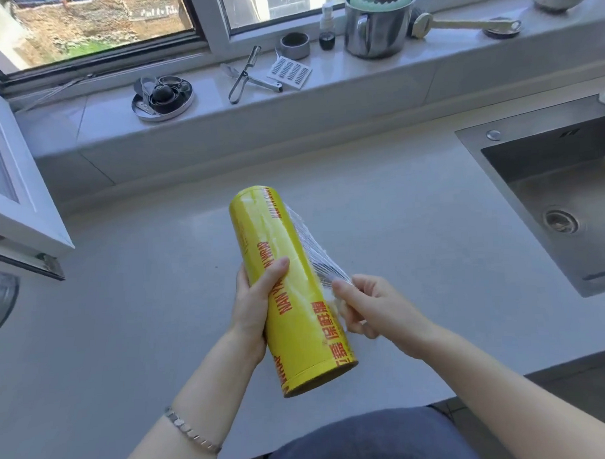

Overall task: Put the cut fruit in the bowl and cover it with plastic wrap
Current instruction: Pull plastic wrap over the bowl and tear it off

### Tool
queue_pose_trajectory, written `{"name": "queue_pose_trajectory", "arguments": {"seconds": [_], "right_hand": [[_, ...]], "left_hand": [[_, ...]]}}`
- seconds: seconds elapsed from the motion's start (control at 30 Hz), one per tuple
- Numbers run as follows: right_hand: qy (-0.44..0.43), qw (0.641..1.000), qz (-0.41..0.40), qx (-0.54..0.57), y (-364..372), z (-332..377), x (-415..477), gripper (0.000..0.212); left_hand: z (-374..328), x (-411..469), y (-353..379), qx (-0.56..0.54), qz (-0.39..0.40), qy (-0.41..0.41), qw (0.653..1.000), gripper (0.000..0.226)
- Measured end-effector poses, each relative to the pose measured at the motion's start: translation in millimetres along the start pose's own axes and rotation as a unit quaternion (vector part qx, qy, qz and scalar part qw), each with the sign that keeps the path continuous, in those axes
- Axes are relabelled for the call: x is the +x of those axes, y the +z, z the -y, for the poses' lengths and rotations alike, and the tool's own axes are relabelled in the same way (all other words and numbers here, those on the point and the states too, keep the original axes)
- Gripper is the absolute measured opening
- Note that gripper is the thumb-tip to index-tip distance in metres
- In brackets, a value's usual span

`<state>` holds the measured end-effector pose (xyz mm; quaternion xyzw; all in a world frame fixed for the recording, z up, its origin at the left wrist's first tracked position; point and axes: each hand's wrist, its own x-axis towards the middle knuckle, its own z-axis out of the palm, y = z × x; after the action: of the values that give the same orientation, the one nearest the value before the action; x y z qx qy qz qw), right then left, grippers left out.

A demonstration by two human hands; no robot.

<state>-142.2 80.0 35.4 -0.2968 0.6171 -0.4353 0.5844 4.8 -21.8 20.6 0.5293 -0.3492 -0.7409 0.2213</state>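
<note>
A large yellow roll of plastic wrap (289,281) with red lettering is held above the grey countertop (125,304), its far end tilted away from me. My left hand (254,299) grips the roll round its left side, thumb across the front. My right hand (369,304) pinches the loose edge of the clear film (312,249), which is stretched off the roll's right side in a bunched strip. No bowl or cut fruit is in view.
A steel sink (550,200) is set into the counter at the right. The windowsill behind holds a metal pot (376,31), a peeler (244,75), a small bottle (326,26) and a round metal dish (162,97). An open window frame (15,191) juts in at the left.
</note>
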Motion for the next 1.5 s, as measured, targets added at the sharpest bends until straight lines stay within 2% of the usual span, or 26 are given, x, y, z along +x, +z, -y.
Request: {"name": "queue_pose_trajectory", "arguments": {"seconds": [0.13, 0.23, 0.3, 0.37, 0.43, 0.57, 0.73, 0.83, 1.0, 1.1, 1.2, 1.27, 1.33, 1.4, 1.43, 1.5], "right_hand": [[-0.006, 0.997, -0.064, 0.041, -0.2, -3.0, -3.2, 0.041], [-0.041, 0.987, -0.155, -0.018, -5.3, -10.6, -2.3, 0.043], [-0.055, 0.974, -0.211, -0.062, -11.0, -19.5, 0.5, 0.042], [-0.056, 0.965, -0.244, -0.071, -16.2, -32.4, 5.3, 0.042], [-0.043, 0.959, -0.270, -0.080, -21.4, -48.1, 11.9, 0.042], [0.008, 0.954, -0.287, -0.090, -29.2, -83.2, 23.0, 0.042], [0.050, 0.949, -0.292, -0.105, -17.5, -117.9, 34.9, 0.044], [0.080, 0.956, -0.265, -0.095, -3.0, -131.0, 42.9, 0.038], [0.154, 0.957, -0.236, 0.064, 13.3, -130.1, 49.5, 0.043], [0.218, 0.948, -0.171, 0.155, 19.9, -131.9, 46.8, 0.035], [0.247, 0.954, -0.122, 0.117, 15.9, -134.1, 47.3, 0.015], [0.226, 0.952, -0.191, 0.076, 5.1, -129.8, 54.5, 0.018], [0.173, 0.951, -0.234, 0.107, -6.9, -116.3, 62.3, 0.023], [0.121, 0.972, -0.165, 0.120, -11.2, -100.6, 66.9, 0.023], [0.105, 0.983, -0.127, 0.083, -12.2, -97.2, 70.0, 0.025], [0.085, 0.991, -0.102, -0.012, -12.5, -93.9, 75.1, 0.026]], "left_hand": [[-3.7, -7.1, 6.8, 0.073, -0.028, 0.082, 0.994, 0.085], [-7.2, -4.8, 13.6, 0.183, -0.053, 0.119, 0.975, 0.103], [-10.6, 0.5, 20.8, 0.330, -0.092, 0.127, 0.931, 0.107], [-11.4, 7.1, 31.7, 0.481, -0.129, 0.117, 0.859, 0.107], [-9.0, 16.5, 43.9, 0.566, -0.141, 0.103, 0.806, 0.107], [7.1, 32.0, 58.6, 0.640, -0.137, 0.082, 0.751, 0.105], [19.5, 35.5, 66.0, 0.681, -0.147, 0.110, 0.709, 0.103], [22.0, 33.8, 65.5, 0.684, -0.148, 0.118, 0.704, 0.102], [23.5, 34.6, 62.4, 0.685, -0.151, 0.130, 0.700, 0.101], [23.4, 35.1, 60.4, 0.695, -0.138, 0.133, 0.693, 0.100], [21.6, 35.2, 57.0, 0.700, -0.133, 0.131, 0.689, 0.100], [20.7, 35.8, 54.3, 0.699, -0.126, 0.135, 0.691, 0.093], [20.2, 35.3, 53.2, 0.682, -0.116, 0.152, 0.706, 0.080], [17.3, 34.9, 51.3, 0.661, -0.100, 0.153, 0.728, 0.076], [16.1, 38.1, 47.0, 0.645, -0.092, 0.141, 0.746, 0.080], [11.1, 44.9, 36.1, 0.584, -0.070, 0.081, 0.804, 0.096]]}}
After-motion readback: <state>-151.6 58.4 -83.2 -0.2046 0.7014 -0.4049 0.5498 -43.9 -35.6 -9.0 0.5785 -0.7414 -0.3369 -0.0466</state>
